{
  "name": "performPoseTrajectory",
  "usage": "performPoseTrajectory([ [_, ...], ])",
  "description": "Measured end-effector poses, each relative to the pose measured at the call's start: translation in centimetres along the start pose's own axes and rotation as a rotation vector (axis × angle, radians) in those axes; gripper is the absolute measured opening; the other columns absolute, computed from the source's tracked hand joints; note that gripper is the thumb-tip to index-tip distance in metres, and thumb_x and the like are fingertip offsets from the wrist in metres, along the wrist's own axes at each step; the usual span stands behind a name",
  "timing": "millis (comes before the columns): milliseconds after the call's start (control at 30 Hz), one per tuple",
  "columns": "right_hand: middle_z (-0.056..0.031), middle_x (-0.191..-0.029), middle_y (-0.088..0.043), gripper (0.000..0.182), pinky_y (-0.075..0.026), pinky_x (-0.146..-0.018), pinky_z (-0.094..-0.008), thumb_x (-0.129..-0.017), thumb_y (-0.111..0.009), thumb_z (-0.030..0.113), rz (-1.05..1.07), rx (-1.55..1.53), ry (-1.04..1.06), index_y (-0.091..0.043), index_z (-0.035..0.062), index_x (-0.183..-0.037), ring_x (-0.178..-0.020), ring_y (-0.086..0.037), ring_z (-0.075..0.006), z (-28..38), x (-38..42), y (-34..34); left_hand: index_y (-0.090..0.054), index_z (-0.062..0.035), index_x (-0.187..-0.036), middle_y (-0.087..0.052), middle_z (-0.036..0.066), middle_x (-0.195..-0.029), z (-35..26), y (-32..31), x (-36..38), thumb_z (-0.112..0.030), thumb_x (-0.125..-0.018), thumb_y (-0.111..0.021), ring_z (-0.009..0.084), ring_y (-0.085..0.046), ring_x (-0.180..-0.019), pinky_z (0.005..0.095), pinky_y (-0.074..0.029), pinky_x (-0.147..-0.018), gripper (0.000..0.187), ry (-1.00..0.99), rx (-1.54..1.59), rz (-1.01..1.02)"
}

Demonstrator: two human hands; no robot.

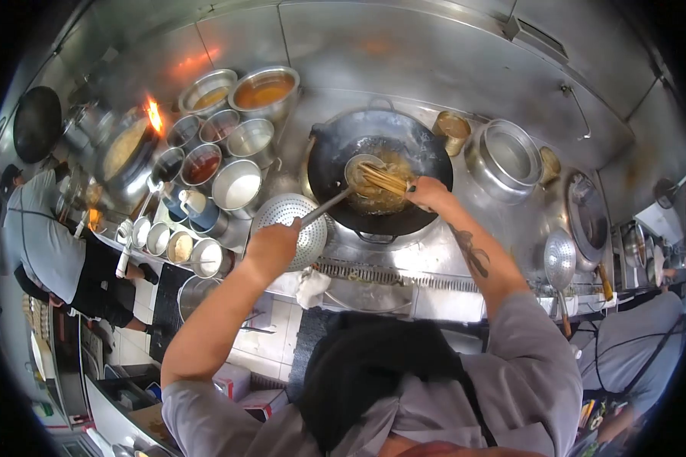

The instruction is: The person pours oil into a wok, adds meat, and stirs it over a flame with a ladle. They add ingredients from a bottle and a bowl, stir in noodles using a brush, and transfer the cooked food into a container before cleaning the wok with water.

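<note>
A large black wok [427, 152] stands on the steel range, with brownish liquid [377, 199] in its bottom. My left hand [273, 247] is closed round the handle of a ladle [331, 204], whose bowl rests inside the wok. In my right hand [428, 193] is a bamboo brush [385, 180], its bristles reaching over the ladle's bowl and the liquid. Beneath the ladle's handle, just beside my left hand, lies a round perforated strainer [286, 213]. A white cloth [311, 288] hangs at the range's front edge below it.
Metal pots of sauces [264, 93] and small containers [181, 247] crowd the left. On the right are stacked pots [507, 156], a tin can [453, 131], a skimmer [560, 259] and another wok [587, 213]. Flames rise at a left burner. One person [46, 228] works at left, another [633, 335] at right.
</note>
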State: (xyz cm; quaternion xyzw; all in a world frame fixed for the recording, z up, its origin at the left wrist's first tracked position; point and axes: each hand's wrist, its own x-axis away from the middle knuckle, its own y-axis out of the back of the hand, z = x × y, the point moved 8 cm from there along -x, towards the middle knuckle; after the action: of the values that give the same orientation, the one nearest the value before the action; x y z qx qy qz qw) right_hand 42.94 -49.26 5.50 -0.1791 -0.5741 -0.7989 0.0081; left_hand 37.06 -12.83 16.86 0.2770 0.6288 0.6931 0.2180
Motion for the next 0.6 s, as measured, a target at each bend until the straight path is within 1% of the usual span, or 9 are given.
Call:
performPoseTrajectory([
  [33, -0.0131, -0.062, -0.064, 0.044, -0.052, -0.052, -0.0393, -0.077, -0.067, 0.042, -0.001, 0.0, 0.004, -0.068, 0.0096, -0.106, -0.052, -0.063, -0.0246, 0.7, 0.6, 0.5, -0.054, -0.0052, -0.125, -0.065, 0.013, -0.078, -0.4, -0.1, 0.5, -0.006, -0.084, -0.051, 0.0275, -0.066, -0.072, 0.0391, -0.053, -0.061, 0.041, 0.007, -0.034, -0.02],
  [100, -0.0116, -0.061, -0.064, 0.041, -0.049, -0.042, -0.0376, -0.077, -0.067, 0.039, 0.264, -0.405, -0.061, -0.068, 0.0082, -0.105, -0.045, -0.06, -0.0233, 2.3, 3.5, -0.9, -0.052, -0.0032, -0.127, -0.066, 0.012, -0.081, -1.1, 0.1, 1.1, -0.005, -0.083, -0.052, 0.0248, -0.067, -0.073, 0.0353, -0.054, -0.062, 0.044, 0.019, -0.087, -0.037],
  [133, -0.0116, -0.061, -0.064, 0.041, -0.049, -0.042, -0.0376, -0.077, -0.067, 0.039, 0.263, -0.41, -0.068, -0.068, 0.0082, -0.105, -0.045, -0.06, -0.0233, 1.7, 3.2, -1.2, -0.052, -0.0032, -0.127, -0.066, 0.012, -0.081, -1.2, -0.5, 1.3, -0.005, -0.083, -0.052, 0.0248, -0.067, -0.073, 0.0353, -0.054, -0.062, 0.044, 0.011, -0.088, -0.034],
  [200, -0.0129, -0.058, -0.061, 0.039, -0.046, -0.037, -0.0352, -0.078, -0.067, 0.037, 0.153, -0.21, -0.069, -0.068, 0.0078, -0.103, -0.04, -0.057, -0.0236, 0.6, 0.8, -0.4, -0.05, -0.0037, -0.129, -0.065, 0.01, -0.078, -0.9, -1.4, 1.6, -0.005, -0.083, -0.052, 0.0237, -0.067, -0.072, 0.0338, -0.054, -0.061, 0.046, 0.014, -0.098, -0.106],
  [267, -0.014, -0.06, -0.06, 0.041, -0.048, -0.038, -0.0364, -0.079, -0.067, 0.037, 0.229, -0.277, -0.097, -0.066, 0.007, -0.106, -0.045, -0.06, -0.0241, 1.9, 1.5, -0.6, -0.049, -0.0039, -0.13, -0.064, 0.011, -0.079, -1.2, -1.4, 1.5, -0.005, -0.083, -0.051, 0.0243, -0.066, -0.072, 0.034, -0.054, -0.062, 0.048, 0.036, -0.116, -0.089],
  [333, -0.0148, -0.065, -0.06, 0.042, -0.048, -0.039, -0.0378, -0.08, -0.067, 0.038, 0.297, -0.503, -0.213, -0.064, 0.0078, -0.11, -0.049, -0.061, -0.0251, 1.9, 2.8, -2.7, -0.049, -0.0042, -0.132, -0.064, 0.012, -0.079, -1.5, -2.2, 2.2, -0.004, -0.082, -0.051, 0.0248, -0.066, -0.073, 0.0341, -0.053, -0.063, 0.05, 0.034, -0.132, -0.046],
  [367, -0.0157, -0.069, -0.061, 0.045, -0.049, -0.041, -0.0386, -0.081, -0.067, 0.037, 0.333, -0.402, -0.216, -0.062, 0.0061, -0.113, -0.052, -0.062, -0.0255, 1.2, 2.6, -2.0, -0.048, -0.0046, -0.132, -0.064, 0.012, -0.08, -1.4, -2.4, 2.3, -0.005, -0.083, -0.051, 0.024, -0.066, -0.072, 0.0335, -0.053, -0.063, 0.049, 0.053, -0.122, -0.058],
  [500, -0.0165, -0.067, -0.06, 0.048, -0.046, -0.041, -0.0365, -0.078, -0.071, 0.038, 0.303, -0.628, -0.173, -0.059, 0.0, -0.105, -0.049, -0.059, -0.0252, 2.6, 2.9, -0.7, -0.047, -0.0049, -0.133, -0.063, 0.012, -0.082, -1.5, -2.2, 2.2, -0.006, -0.084, -0.051, 0.0226, -0.066, -0.072, 0.0315, -0.054, -0.064, 0.049, 0.089, -0.22, -0.035],
  [600, -0.0162, -0.069, -0.061, 0.04, -0.049, -0.043, -0.0367, -0.083, -0.066, 0.034, 0.321, -0.545, -0.333, -0.063, 0.0058, -0.111, -0.05, -0.06, -0.0248, 0.6, 2.9, -1.7, -0.046, -0.0058, -0.134, -0.063, 0.012, -0.085, -1.3, -2.8, 2.3, -0.006, -0.084, -0.051, 0.0226, -0.066, -0.073, 0.031, -0.054, -0.064, 0.05, 0.105, -0.228, 0.023],
])
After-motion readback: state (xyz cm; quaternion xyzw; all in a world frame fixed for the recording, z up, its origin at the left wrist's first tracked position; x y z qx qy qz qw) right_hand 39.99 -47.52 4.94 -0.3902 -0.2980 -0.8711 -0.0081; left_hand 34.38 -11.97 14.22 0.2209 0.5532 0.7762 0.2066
